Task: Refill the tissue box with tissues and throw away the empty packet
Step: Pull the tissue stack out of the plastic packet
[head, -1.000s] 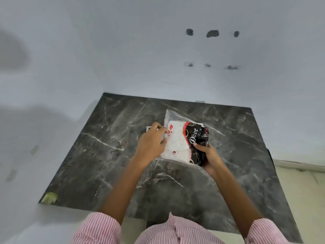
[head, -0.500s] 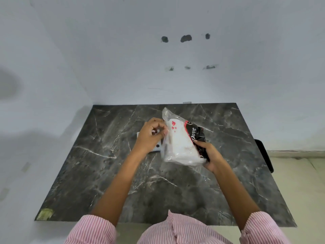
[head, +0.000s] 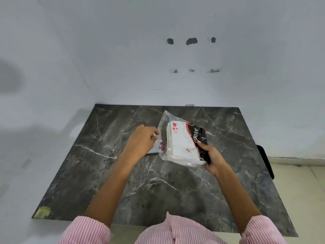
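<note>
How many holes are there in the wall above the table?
3 dark holes sit in a row high on the wall. Below them are 3 fainter chipped marks; whether those are holes is unclear.

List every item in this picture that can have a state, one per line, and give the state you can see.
tissue packet: lifted off the table, tilted, left end open, still full of white tissues
left hand: pinching the packet's loose plastic flap
right hand: gripping the packet's dark printed end
tissue box: lying on the marble table, mostly hidden behind the left hand; open or shut cannot be told
</note>
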